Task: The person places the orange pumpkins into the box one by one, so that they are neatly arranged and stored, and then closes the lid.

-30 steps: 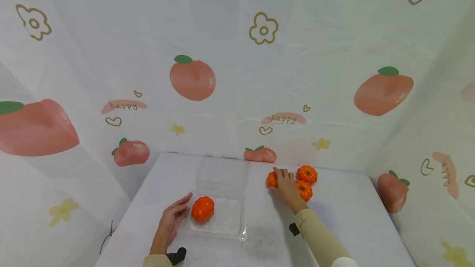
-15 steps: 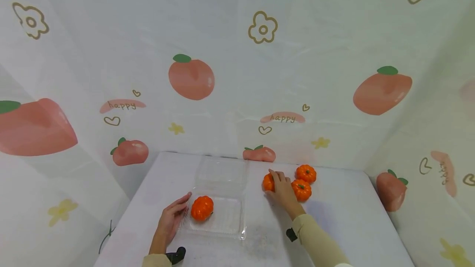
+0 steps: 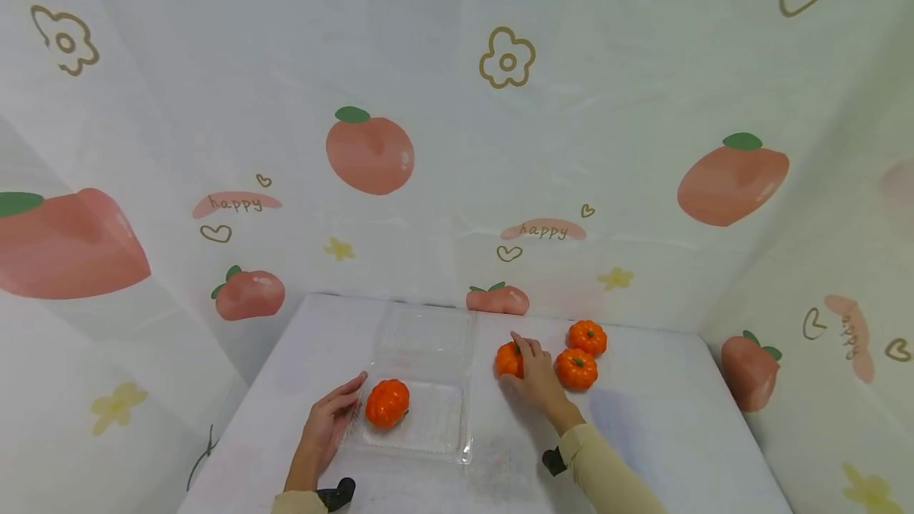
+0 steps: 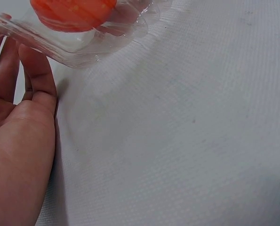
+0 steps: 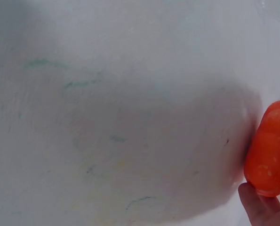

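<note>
My right hand (image 3: 537, 381) grips a small orange pumpkin (image 3: 509, 360) toward the back of the table, its fingers over the top and far side. In the right wrist view the pumpkin (image 5: 270, 153) shows at the right edge, with a fingertip against its underside. Left of it lies a clear plastic clamshell box (image 3: 435, 411), lid folded back. Another pumpkin (image 3: 388, 404) sits tilted in the box's left part. My left hand (image 3: 330, 422) rests at the box's left wall, fingers extended along it; the left wrist view shows these fingers (image 4: 38, 73) right at the plastic.
Two more pumpkins stand just right of my right hand, one nearer (image 3: 577, 370) and one behind (image 3: 588, 337). The clear lid (image 3: 427, 333) lies flat behind the box. A fruit-printed white curtain (image 3: 457, 141) borders the white table (image 3: 643, 419) at the back.
My right hand has moved left and slightly toward me with the pumpkin, away from the other two. My left hand and the box have stayed in place.
</note>
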Available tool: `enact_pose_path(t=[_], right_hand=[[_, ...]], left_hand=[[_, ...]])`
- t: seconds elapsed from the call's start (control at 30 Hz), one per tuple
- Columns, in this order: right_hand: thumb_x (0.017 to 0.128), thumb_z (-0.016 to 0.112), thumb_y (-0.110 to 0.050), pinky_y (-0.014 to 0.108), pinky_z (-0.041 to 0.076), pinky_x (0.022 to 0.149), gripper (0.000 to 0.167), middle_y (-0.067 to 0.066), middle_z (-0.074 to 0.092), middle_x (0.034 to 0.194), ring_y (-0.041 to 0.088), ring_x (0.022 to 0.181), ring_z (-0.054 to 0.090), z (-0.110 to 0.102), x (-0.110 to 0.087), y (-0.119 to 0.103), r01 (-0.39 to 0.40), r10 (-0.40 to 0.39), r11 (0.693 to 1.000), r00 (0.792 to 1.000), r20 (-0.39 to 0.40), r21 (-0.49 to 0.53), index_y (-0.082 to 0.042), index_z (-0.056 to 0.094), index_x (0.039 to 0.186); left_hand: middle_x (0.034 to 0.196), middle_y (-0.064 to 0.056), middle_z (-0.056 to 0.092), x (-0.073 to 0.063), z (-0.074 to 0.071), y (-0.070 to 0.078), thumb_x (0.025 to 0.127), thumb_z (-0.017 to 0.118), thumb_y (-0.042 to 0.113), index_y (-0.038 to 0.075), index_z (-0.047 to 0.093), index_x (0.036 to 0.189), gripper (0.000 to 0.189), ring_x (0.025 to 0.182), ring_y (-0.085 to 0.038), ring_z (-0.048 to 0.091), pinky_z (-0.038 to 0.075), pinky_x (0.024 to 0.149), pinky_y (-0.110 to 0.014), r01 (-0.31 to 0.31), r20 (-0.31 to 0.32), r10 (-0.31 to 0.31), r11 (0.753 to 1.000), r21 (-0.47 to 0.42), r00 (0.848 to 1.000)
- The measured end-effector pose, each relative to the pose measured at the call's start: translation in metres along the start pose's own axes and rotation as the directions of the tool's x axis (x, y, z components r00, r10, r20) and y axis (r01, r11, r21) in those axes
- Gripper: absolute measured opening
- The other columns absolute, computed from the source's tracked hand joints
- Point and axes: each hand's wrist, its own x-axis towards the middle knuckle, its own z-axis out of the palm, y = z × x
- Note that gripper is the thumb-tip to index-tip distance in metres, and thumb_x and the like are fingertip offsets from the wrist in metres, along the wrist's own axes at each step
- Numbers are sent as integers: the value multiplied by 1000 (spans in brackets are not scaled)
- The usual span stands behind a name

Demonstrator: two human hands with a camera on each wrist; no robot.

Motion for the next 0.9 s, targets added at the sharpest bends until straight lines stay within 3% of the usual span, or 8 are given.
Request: enact_pose_path(t=[0.07,0.27,0.5,0.7,0.9], right_hand=[[89,78,-27,60,47,109,85,16,45,152,39,126,50,1,0,-1,-14,14,1000,1000,0,26,-18,31,159],[90,75,-24,57,47,112,73,17,55,145,34,126,55,-2,0,-7,-60,63,991,998,-20,117,-6,38,150],[89,74,-26,56,50,109,69,17,59,138,33,120,57,-9,-4,-17,-48,58,983,997,-53,176,-7,42,147],[90,74,-30,51,52,106,65,9,59,140,29,120,56,-14,-6,-24,2,21,975,995,-100,224,-14,47,147],[93,73,-32,49,53,105,58,6,59,140,26,119,58,-18,-10,-32,117,-83,968,984,-155,223,-19,53,146]], left_hand=[[123,19,73,-1,-1,0,100,57,11,3,52,147,48,113,10,63,53,95,-12,-1,2,1,1000,8,1000],[124,18,72,-1,-2,0,100,56,10,4,53,147,47,112,10,63,53,94,-12,6,6,-6,1000,7,1000],[124,17,73,0,-1,1,100,56,10,5,54,146,47,113,9,63,53,94,-11,7,18,-7,1000,-7,1000],[125,18,72,-4,-1,2,101,57,11,4,53,147,46,114,9,63,53,95,-11,-16,27,16,1000,10,1000],[124,18,72,-3,-1,2,101,58,12,5,56,145,45,112,9,63,53,94,-11,-9,12,9,1000,9,1000]])
